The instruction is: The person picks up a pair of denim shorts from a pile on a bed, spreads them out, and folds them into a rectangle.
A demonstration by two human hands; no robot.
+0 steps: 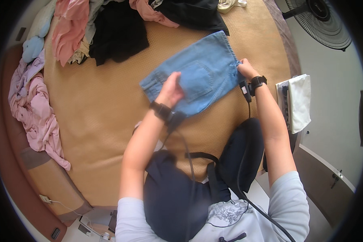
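Note:
A folded light-blue denim garment (196, 57), probably shorts, lies on the woven tan mat (103, 99) in front of me. Its back pocket faces up, and the waistband points left. At the right end, my right hand (248, 69) pinches a bunched bit of the hem between thumb and fingers. My left hand (171, 90) is over the garment beside the pocket, blurred, thumb apart from the fingers, holding nothing. Whether it touches the cloth I cannot tell. Both wrists wear black straps with small cabled devices.
Black clothing (118, 33) and a salmon-pink garment (71, 33) are heaped at the far side. Pink cloth (37, 112) lies along the left edge. Folded white cloth (300, 104) sits at the right edge, below a black fan (319, 21). Cables run across my lap.

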